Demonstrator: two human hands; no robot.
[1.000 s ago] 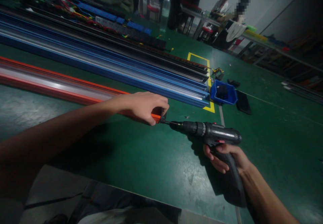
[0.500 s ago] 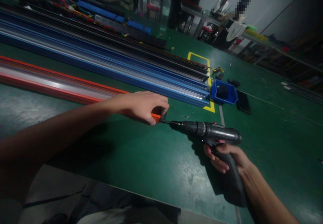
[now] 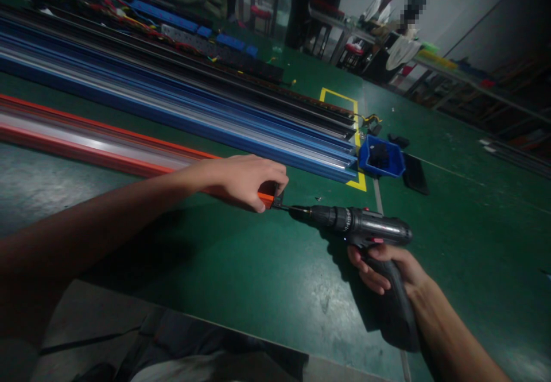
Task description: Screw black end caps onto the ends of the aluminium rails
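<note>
My left hand (image 3: 249,180) is closed over the right end of a long orange metal profile (image 3: 142,147) that lies on the green table. A dark end piece (image 3: 278,193) shows at that end, partly covered by my fingers. In my right hand (image 3: 387,267) is a black cordless drill (image 3: 376,227), held by its handle with a finger near the trigger. The drill's long thin bit (image 3: 293,208) points left and meets the dark end piece. Whether the bit turns cannot be seen.
Behind the orange profile lie blue profiles (image 3: 241,132) and black ones. A blue bin (image 3: 398,166) with dark parts stands to their right, beside a flat black object (image 3: 416,176). A small screw-like piece (image 3: 318,199) lies near the drill. Wired parts (image 3: 185,36) and people are farther back.
Both hands and the drill keep nearly the same place, with the bit still against the end piece. In the background a person has shifted slightly.
</note>
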